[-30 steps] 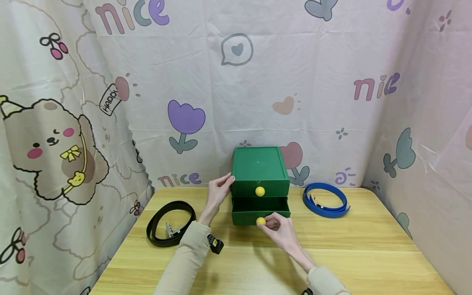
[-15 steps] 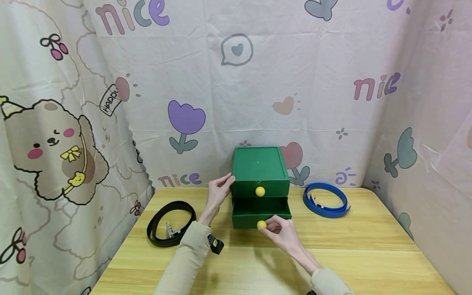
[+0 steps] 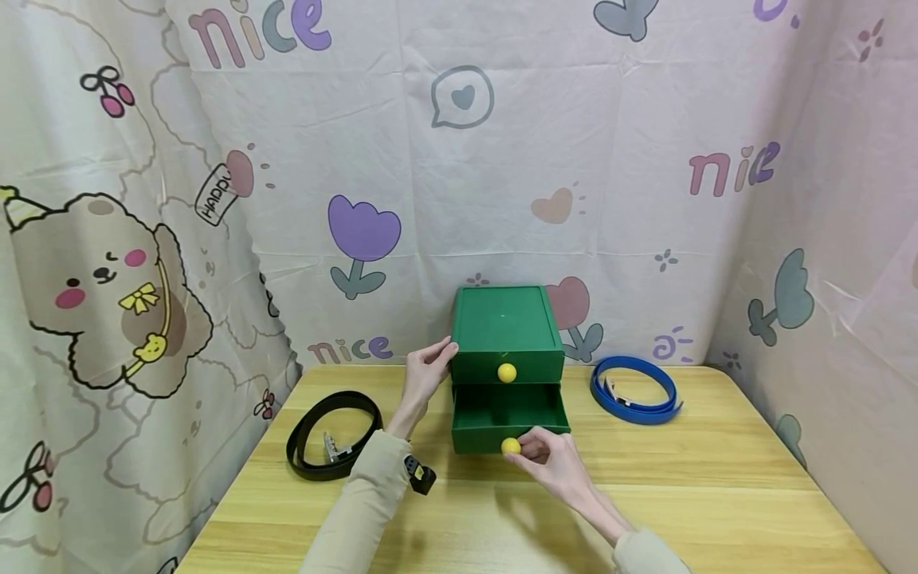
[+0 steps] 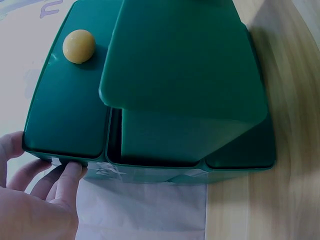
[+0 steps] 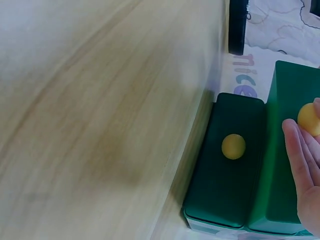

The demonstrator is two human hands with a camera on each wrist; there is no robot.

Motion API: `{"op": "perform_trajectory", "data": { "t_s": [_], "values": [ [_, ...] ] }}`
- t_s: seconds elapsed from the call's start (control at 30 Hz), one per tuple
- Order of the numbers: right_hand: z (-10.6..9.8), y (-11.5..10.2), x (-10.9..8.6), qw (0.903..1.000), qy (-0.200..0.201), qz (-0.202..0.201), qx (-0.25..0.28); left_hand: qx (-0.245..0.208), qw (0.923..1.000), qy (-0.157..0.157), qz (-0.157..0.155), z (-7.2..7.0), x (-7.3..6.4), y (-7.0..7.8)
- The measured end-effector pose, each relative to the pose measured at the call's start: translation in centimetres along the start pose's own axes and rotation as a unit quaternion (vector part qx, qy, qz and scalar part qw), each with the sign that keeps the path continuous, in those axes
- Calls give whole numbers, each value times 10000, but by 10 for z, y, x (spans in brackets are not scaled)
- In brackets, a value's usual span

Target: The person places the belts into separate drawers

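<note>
A green drawer cabinet (image 3: 502,319) with yellow ball knobs stands at the back of the table. Its middle drawer (image 3: 473,440) is pulled out; no object shows in the visible part of its inside. My right hand (image 3: 555,462) pinches that drawer's yellow knob (image 3: 511,446) between thumb and fingers; in the right wrist view the hand (image 5: 307,170) is partly cut off. At the cabinet's upper left front corner, my left hand (image 3: 425,379) grips the edge, its fingers bent around the corner in the left wrist view. The top drawer (image 4: 70,105) and the bottom drawer (image 5: 225,175) are closed.
A coiled black belt (image 3: 297,434) with a metal buckle lies left of the cabinet, close to my left forearm. On the right is a coiled blue belt (image 3: 634,414). A printed cloth (image 3: 459,183) hangs behind and beside the wooden table (image 3: 717,494).
My right hand has moved toward me with the knob, and the middle drawer has slid further out. My left hand stays at the cabinet's corner. The belts have not moved.
</note>
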State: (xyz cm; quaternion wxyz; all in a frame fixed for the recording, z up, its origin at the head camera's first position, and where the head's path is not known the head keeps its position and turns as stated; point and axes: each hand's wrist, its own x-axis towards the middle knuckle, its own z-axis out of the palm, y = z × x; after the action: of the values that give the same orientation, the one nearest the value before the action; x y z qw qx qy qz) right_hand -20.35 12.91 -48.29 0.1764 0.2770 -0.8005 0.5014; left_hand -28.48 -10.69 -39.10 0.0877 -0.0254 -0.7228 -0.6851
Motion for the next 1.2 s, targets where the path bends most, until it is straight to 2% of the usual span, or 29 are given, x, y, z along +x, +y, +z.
{"op": "perform_trajectory", "data": {
  "t_s": [0.17,0.47,0.97,1.2],
  "values": [
    [1,-1,-2,9999,22,-88,-73,-138,9999,-41,-53,-1,-1,1],
    [3,-4,-5,9992,-4,-366,-179,14,10000,-37,28,-1,0,1],
    [-3,-9,-10,9990,-309,-136,-291,-68,9999,-89,110,-1,-1,0],
    [-3,-10,-14,9987,-340,-260,-290,-94,9999,-77,104,-1,-1,0]
  ]
}}
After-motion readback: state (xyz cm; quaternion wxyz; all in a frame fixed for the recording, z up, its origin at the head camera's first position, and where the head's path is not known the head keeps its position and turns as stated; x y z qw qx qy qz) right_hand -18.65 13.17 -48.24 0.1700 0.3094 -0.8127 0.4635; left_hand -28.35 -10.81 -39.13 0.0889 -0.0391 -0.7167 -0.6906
